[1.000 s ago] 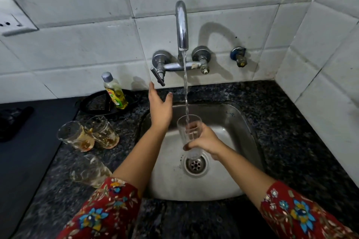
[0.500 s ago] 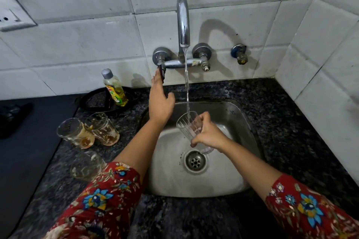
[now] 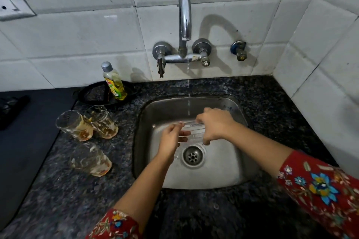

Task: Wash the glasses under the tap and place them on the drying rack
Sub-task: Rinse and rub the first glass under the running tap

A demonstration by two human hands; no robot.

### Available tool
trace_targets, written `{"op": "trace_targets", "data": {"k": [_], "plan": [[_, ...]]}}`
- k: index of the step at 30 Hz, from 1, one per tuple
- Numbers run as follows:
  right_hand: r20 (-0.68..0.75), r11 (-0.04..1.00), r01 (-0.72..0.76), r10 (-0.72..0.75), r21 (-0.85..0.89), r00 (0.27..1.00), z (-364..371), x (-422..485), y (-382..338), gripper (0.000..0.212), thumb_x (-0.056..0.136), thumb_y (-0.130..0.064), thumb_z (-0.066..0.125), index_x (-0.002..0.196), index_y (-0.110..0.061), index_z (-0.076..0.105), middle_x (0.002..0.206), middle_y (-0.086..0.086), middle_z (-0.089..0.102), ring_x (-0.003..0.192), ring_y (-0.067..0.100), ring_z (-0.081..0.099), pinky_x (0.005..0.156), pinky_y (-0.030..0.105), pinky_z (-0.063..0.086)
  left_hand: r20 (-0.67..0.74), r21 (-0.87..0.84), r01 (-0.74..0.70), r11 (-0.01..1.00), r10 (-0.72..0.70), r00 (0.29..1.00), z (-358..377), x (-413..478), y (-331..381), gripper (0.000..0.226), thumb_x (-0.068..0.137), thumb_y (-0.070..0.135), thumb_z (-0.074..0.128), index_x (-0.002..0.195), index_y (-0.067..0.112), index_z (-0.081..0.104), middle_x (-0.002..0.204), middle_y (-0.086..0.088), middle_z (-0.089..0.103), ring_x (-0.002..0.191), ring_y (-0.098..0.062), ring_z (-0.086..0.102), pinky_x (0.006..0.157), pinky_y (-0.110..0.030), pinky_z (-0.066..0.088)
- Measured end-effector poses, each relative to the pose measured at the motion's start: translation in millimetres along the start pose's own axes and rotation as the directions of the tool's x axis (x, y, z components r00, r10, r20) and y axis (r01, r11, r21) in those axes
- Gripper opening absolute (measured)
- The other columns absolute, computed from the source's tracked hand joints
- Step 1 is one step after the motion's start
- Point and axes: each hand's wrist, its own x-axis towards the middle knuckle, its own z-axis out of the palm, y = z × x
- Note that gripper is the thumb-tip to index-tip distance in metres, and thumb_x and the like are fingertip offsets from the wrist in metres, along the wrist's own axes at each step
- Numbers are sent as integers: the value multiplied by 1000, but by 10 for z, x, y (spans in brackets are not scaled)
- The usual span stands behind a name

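Note:
A clear glass [image 3: 192,131] lies on its side over the steel sink [image 3: 229,163], above the drain. My right hand [image 3: 215,125] grips its base end from above. My left hand [image 3: 172,140] holds the rim end, fingers at its mouth. The chrome tap [image 3: 184,17] gives only a thin broken trickle that falls just behind the glass. Three dirty glasses with brown residue stand on the counter left of the sink: one glass [image 3: 73,125], a second glass [image 3: 102,121] beside it, and a third glass [image 3: 90,159] nearer me.
A yellow dish-soap bottle [image 3: 113,81] stands on a black tray [image 3: 93,94] against the tiled wall. A dark mat [image 3: 25,132] covers the counter's left part. The tap lever [image 3: 160,68] hangs down. A wall socket [image 3: 11,2] is at upper left. No drying rack is in view.
My left hand left the tap lever and came down to the glass's rim. The stream shrank to a trickle. The right hand turned the glass from upright onto its side.

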Motion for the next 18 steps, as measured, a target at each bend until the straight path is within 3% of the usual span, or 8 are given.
{"op": "trace_targets", "data": {"k": [3, 7, 10, 12, 15, 18], "plan": [[-50, 995, 19, -24, -99, 998, -88, -21, -96, 68, 60, -41, 81, 118, -21, 52, 115, 4, 58, 104, 26, 58, 67, 33, 40, 44, -18, 146, 989, -145, 988, 35, 11, 20, 21, 97, 19, 42, 92, 16, 63, 75, 3, 64, 67, -12, 57, 66, -27, 38], [-175, 993, 28, -48, -117, 983, -219, -83, -171, 72, 57, -42, 84, 116, -21, 49, 111, 3, 60, 99, 27, 61, 66, 33, 40, 153, -275, 389, 879, -360, 920, 30, 77, 25, 32, 97, 16, 36, 72, 20, 54, 57, 6, 60, 68, -11, 55, 68, -29, 37], [-322, 992, 68, -29, 110, 946, -257, -159, -140, 81, 57, -42, 82, 126, -31, 40, 113, 2, 59, 102, 30, 60, 73, 35, 45, 215, -361, 452, 816, -399, 891, -11, 92, 36, 35, 96, 17, 34, 66, 17, 53, 52, 4, 60, 64, -10, 53, 72, -30, 37], [-409, 937, 119, 28, 329, 912, -238, -212, -102, 92, 54, -42, 85, 132, -36, 35, 114, 1, 62, 104, 26, 61, 80, 35, 48, 221, -411, 469, 782, -414, 883, -8, 91, 59, 37, 96, 16, 34, 65, 15, 54, 48, 2, 60, 58, -10, 55, 72, -29, 37], [-422, 747, 179, 147, 640, 895, -113, -235, -87, 93, 51, -36, 90, 130, -32, 41, 107, -4, 63, 100, 15, 58, 77, 24, 42, 230, -485, 458, 745, -397, 889, 29, 83, 66, 50, 97, 15, 33, 55, 10, 60, 46, 0, 59, 41, -12, 59, 70, -27, 40], [-390, 562, 194, 253, 804, 885, 76, -186, -78, 70, 49, -31, 92, 108, -26, 54, 101, -7, 66, 95, 11, 63, 76, 23, 46, 232, -491, 448, 747, -383, 894, 70, 40, 44, 47, 97, 17, 34, 58, 11, 60, 49, -1, 58, 45, -13, 58, 72, -29, 41]]}}
